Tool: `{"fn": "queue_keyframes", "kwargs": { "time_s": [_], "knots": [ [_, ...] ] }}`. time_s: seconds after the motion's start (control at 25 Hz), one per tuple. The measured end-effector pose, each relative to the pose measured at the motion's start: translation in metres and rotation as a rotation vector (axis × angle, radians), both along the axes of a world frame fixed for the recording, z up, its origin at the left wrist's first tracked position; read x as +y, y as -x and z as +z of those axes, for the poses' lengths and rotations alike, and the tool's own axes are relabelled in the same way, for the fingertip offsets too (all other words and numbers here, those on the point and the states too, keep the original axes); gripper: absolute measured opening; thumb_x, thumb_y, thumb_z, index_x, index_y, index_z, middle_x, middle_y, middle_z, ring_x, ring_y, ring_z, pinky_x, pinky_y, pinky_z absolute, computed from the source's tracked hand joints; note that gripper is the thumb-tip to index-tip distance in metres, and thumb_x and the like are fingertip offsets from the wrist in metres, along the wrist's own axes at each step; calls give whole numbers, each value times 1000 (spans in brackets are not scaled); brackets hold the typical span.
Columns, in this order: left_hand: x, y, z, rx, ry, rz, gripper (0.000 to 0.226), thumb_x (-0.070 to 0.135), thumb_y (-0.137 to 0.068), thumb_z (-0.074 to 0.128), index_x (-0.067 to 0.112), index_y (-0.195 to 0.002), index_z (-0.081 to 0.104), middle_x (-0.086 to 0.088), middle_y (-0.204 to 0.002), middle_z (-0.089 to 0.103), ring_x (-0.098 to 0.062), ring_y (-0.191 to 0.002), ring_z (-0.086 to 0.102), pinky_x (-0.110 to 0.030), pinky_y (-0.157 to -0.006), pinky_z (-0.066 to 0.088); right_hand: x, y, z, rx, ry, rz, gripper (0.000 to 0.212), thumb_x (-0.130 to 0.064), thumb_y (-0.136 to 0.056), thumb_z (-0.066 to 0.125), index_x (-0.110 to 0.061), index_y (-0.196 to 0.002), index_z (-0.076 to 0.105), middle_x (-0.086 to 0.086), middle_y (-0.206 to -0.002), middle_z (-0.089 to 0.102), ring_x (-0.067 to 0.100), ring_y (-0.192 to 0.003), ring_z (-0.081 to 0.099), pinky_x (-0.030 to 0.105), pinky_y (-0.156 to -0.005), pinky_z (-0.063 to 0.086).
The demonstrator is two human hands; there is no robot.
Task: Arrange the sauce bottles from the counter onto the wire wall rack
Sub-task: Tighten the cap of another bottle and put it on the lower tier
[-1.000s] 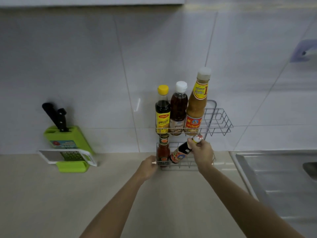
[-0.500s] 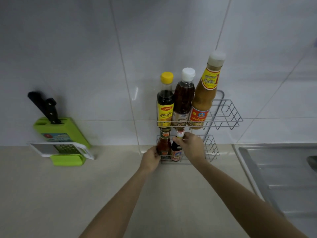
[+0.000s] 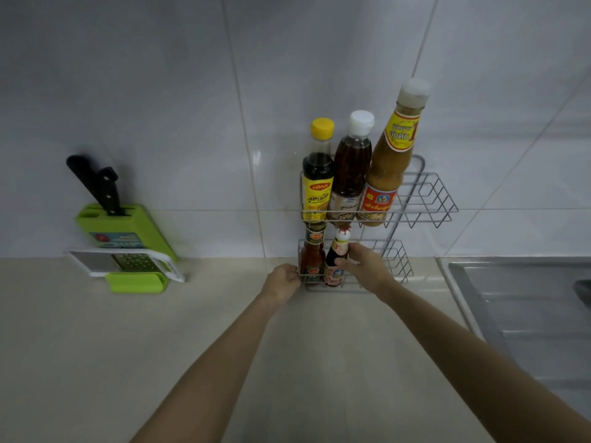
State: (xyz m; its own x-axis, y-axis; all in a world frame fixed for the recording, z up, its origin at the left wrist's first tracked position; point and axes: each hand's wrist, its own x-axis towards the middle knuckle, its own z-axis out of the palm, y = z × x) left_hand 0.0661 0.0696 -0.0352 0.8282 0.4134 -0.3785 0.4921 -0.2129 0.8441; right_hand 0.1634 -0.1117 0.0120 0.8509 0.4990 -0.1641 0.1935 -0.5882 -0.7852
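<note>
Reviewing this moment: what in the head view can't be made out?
- Small dark bottle: the right hand covers its side, so the grip is unclear.
- Left hand: fingertips hidden at the rack corner.
- Bottle labels: print too blurred to read.
- Sink: cut off by the right edge.

Left of centre: green knife block (image 3: 128,231) holding two black-handled knives (image 3: 96,185), against the white tiled wall (image 3: 160,91). Leaning at its front, a white-framed grater (image 3: 128,263). Lower right: steel sink (image 3: 527,308) set into the beige counter (image 3: 96,362).
</note>
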Motion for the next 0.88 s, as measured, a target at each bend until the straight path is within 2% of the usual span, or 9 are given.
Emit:
{"fn": "queue_keyframes", "kwargs": {
  "time_s": [0.08, 0.16, 0.24, 0.32, 0.4, 0.48, 0.6, 0.72, 0.88],
  "knots": [
    [0, 16, 10, 41, -20, -41, 33, 4, -87, 55, 0, -120, 56, -18, -119, 63, -29, -109, 59, -31, -96, 46, -9, 11, 2, -1, 22, -15, 55, -24, -91, 62, -6, -140, 44, 12, -141, 52, 29, -129, 50, 40, -106, 42],
    [-4, 30, 18, 47, -38, -80, 32, 5, -88, 55, 0, -120, 57, -18, -119, 64, -26, -106, 59, -26, -89, 44, -20, 19, 2, -4, 40, -45, 57, -24, -90, 64, -3, -138, 44, 14, -140, 53, 30, -126, 53, 38, -104, 43],
    [-9, 57, 28, 35, -58, -138, 30, 5, -88, 56, 0, -117, 60, -19, -120, 65, -29, -108, 62, -26, -86, 45, -31, 35, 10, -41, 112, -13, 47, -24, -88, 66, -3, -128, 55, 14, -127, 63, 28, -116, 60, 33, -95, 46],
    [-14, 85, 29, 22, -80, -212, 27, 3, -88, 56, -2, -114, 61, -21, -119, 66, -26, -101, 62, -25, -80, 48, -40, 56, 19, -93, 204, 69, 31, -26, -87, 67, -7, -111, 66, 11, -109, 71, 25, -103, 64, 28, -85, 47],
    [-19, 120, 29, 37, -108, -305, 28, -1, -88, 53, -5, -115, 60, -23, -119, 65, -19, -97, 59, -12, -70, 47, -50, 85, 26, -102, 231, 142, 18, -24, -87, 65, -11, -99, 70, 5, -95, 71, 20, -93, 65, 27, -78, 47],
    [-22, 156, 25, 71, -137, -429, 28, -2, -88, 54, -5, -116, 59, -23, -119, 65, -16, -97, 59, -3, -67, 45, -59, 117, 22, -58, 208, 189, 11, -22, -87, 62, -14, -91, 69, -2, -85, 70, 20, -87, 66, 31, -77, 52],
    [-23, 197, 19, 128, -57, -563, 32, -10, -86, 51, -7, -118, 56, -19, -118, 64, -16, -98, 60, -9, -74, 47, -68, 158, 12, -40, 238, 271, 14, -23, -88, 60, -13, -90, 68, -11, -75, 69, 21, -83, 69, 36, -78, 56],
    [-30, 232, 19, 178, 46, -619, 45, -17, -79, 54, -2, -121, 55, -9, -117, 59, -18, -109, 58, -12, -75, 49, -70, 194, 10, 2, 199, 319, 18, -25, -88, 60, -10, -91, 69, -4, -75, 71, 26, -80, 69, 31, -72, 55],
    [-53, 260, 20, 123, 127, -747, 56, 12, -69, 82, 20, -119, 57, 5, -123, 64, -10, -119, 58, -24, -101, 46, -65, 232, 23, 177, 101, 449, 36, -46, -75, 69, -14, -91, 69, 6, -75, 71, 17, -69, 63, 29, -64, 51]
  ]
}}
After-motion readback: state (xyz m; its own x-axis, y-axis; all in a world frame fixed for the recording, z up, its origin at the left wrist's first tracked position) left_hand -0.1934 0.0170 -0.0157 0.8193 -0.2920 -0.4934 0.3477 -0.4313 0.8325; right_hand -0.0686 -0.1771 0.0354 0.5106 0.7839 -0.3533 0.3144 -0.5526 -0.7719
